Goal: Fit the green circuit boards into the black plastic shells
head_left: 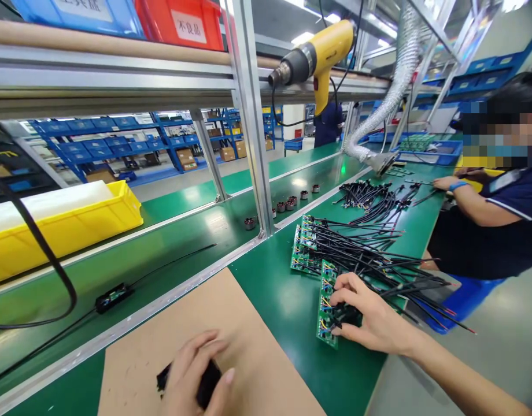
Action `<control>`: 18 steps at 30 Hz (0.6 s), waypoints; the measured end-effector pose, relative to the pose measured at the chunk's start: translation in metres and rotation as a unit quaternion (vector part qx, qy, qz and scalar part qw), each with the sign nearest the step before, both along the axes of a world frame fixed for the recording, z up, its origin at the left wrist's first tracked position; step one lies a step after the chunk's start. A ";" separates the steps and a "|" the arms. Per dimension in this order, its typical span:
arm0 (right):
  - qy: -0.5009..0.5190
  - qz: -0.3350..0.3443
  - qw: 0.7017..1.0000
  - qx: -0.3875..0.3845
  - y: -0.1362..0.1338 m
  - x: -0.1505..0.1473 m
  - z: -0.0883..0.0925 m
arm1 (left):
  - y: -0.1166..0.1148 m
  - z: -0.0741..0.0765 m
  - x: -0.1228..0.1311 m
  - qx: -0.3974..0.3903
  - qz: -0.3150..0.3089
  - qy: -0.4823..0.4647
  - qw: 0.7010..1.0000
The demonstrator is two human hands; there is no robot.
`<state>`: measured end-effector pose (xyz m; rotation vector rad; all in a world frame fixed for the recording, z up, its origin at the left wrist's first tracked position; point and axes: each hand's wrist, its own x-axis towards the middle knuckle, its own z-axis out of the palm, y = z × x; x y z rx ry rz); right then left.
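Note:
My right hand has its thumb and fingers closed at the edge of a green circuit board strip, where black cables join it. Several similar boards with long black cables lie just beyond, their red-tipped ends pointing right. My left hand, slightly blurred, curls around a black part above the cardboard sheet. The palm hides much of this part, so its exact kind is unclear.
On the green line to the left lies a black case with a small board and cable. A yellow heat gun hangs overhead beside a metal post. Several small motor-like parts stand behind it. A co-worker sits at right.

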<state>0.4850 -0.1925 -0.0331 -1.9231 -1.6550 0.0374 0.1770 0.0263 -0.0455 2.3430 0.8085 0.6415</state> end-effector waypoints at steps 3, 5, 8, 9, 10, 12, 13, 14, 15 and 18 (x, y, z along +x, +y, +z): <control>-0.018 0.025 0.987 0.157 0.011 -0.041 0.019 | -0.031 0.042 0.058 -0.309 -0.148 -0.004 0.940; -0.080 0.039 0.971 0.222 0.018 -0.068 0.032 | -0.044 0.066 0.087 -0.436 -0.263 -0.020 0.860; -0.149 0.043 0.960 0.233 0.013 -0.086 0.052 | -0.048 0.092 0.099 -0.415 -0.306 -0.053 0.855; -0.160 0.044 0.962 0.217 0.007 -0.085 0.060 | -0.046 0.100 0.096 -0.368 -0.290 -0.045 0.882; -0.166 0.050 0.965 0.198 -0.001 -0.082 0.068 | -0.042 0.107 0.090 -0.309 -0.270 -0.028 0.911; -0.160 0.056 0.966 0.195 -0.017 -0.070 0.087 | -0.032 0.123 0.076 -0.174 -0.242 0.010 0.955; -0.146 0.050 0.964 0.215 -0.022 -0.062 0.097 | -0.026 0.131 0.070 -0.109 -0.241 0.024 0.964; -0.127 0.039 0.960 0.245 -0.024 -0.054 0.107 | -0.021 0.140 0.066 -0.055 -0.252 0.032 0.966; -0.108 0.023 0.956 0.272 -0.023 -0.046 0.115 | -0.015 0.149 0.064 -0.014 -0.270 0.032 0.962; -0.059 0.014 0.963 0.261 0.003 -0.028 0.130 | -0.005 0.169 0.068 0.051 -0.309 0.009 0.950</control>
